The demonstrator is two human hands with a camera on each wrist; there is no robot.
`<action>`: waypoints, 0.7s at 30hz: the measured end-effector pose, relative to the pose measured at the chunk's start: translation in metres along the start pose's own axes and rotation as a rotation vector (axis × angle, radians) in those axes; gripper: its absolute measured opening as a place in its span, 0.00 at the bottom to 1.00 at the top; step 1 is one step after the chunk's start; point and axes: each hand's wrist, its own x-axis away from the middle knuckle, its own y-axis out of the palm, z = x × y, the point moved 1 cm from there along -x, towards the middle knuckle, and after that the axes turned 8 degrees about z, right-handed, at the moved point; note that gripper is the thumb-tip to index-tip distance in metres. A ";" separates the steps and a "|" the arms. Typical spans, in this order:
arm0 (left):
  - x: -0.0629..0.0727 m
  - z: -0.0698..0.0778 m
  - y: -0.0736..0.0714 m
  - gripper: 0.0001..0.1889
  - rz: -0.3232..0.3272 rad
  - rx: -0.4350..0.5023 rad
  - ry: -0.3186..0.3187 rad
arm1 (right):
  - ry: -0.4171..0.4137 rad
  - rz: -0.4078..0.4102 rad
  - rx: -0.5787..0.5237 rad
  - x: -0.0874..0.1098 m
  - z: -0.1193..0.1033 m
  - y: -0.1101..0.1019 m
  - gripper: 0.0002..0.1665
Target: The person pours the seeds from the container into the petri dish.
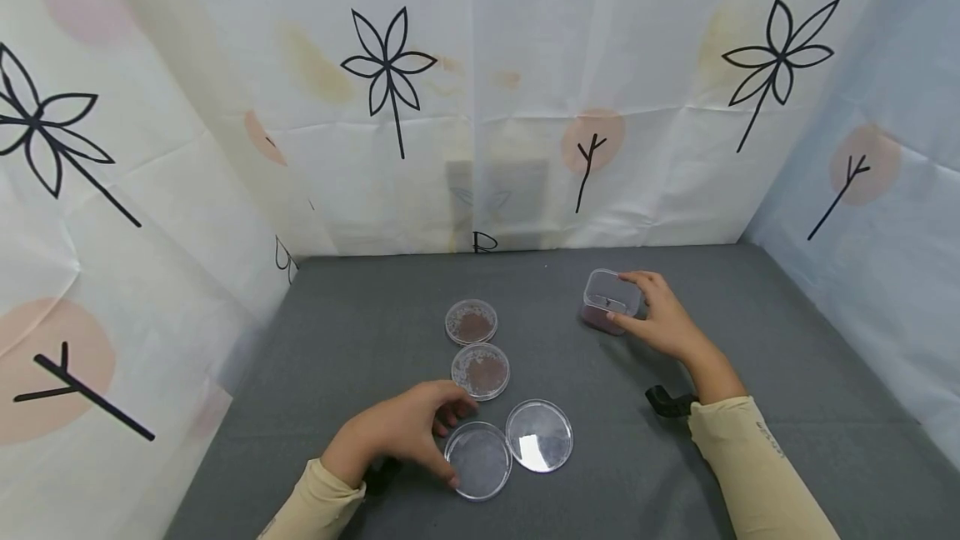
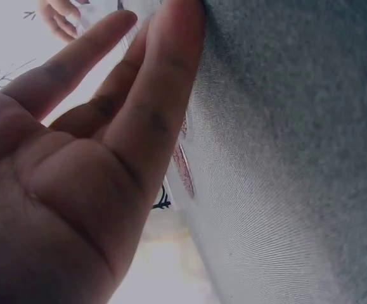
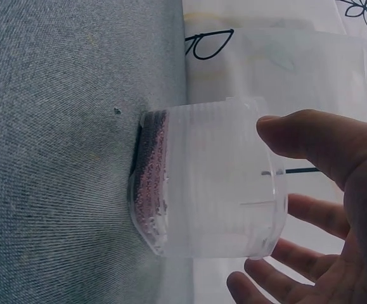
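Observation:
My left hand (image 1: 408,427) is low over the table at the left of a clear petri dish (image 1: 480,461). Its thumb is right at the dish's near-left rim, and the other fingers reach past the far-left edge. In the left wrist view, its fingers (image 2: 161,69) are extended, fairly straight. To the right, my right hand (image 1: 660,319) holds the top of a clear lidded plastic tub (image 3: 215,190), thumb on the near side and forefinger on the far side. Reddish-brown granules (image 3: 151,183) lie in the tub's bottom. The tub's base stands on the table.
Beside the left hand's dish lies another clear round dish or lid (image 1: 540,436). Farther back, two petri dishes with brown granules (image 1: 480,372) (image 1: 471,323) stand in a row. Patterned white cloth (image 1: 517,107) walls in the grey table (image 1: 360,315) at back and sides.

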 end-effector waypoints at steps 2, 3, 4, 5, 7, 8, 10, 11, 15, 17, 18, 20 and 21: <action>0.000 0.002 0.000 0.42 -0.010 0.017 -0.007 | 0.001 0.004 -0.009 0.000 0.001 0.000 0.46; 0.000 0.002 0.000 0.41 -0.013 0.026 -0.011 | 0.003 0.004 -0.015 0.000 0.001 0.000 0.47; -0.001 0.002 -0.001 0.40 -0.015 0.035 -0.012 | 0.005 0.003 -0.020 -0.001 0.001 0.000 0.48; -0.001 0.002 -0.001 0.39 -0.018 0.046 -0.015 | 0.002 0.003 -0.023 -0.001 0.002 0.000 0.48; -0.001 0.002 -0.002 0.36 -0.021 0.069 -0.017 | 0.003 0.002 -0.034 -0.001 0.003 0.001 0.48; -0.001 0.002 -0.002 0.35 -0.023 0.078 -0.018 | 0.004 0.002 -0.036 -0.001 0.003 0.001 0.48; -0.001 0.001 -0.003 0.34 -0.028 0.096 -0.015 | 0.004 0.001 -0.038 -0.001 0.003 0.001 0.48; -0.001 0.001 -0.003 0.33 -0.031 0.101 -0.015 | 0.004 0.000 -0.038 -0.001 0.003 0.001 0.48; -0.001 0.001 -0.003 0.35 -0.037 0.109 -0.001 | 0.008 0.000 -0.030 -0.001 0.004 0.001 0.48; -0.002 0.001 -0.001 0.38 -0.036 0.101 0.013 | 0.012 0.002 -0.023 -0.001 0.004 0.002 0.49; -0.002 0.000 0.000 0.39 -0.036 0.093 0.021 | 0.017 0.001 -0.019 -0.001 0.004 0.001 0.50; -0.002 -0.001 0.001 0.42 -0.033 0.074 0.034 | 0.034 -0.003 -0.017 -0.002 0.005 0.002 0.53; -0.003 -0.001 0.002 0.43 -0.031 0.064 0.034 | 0.044 -0.007 -0.021 -0.002 0.005 0.002 0.54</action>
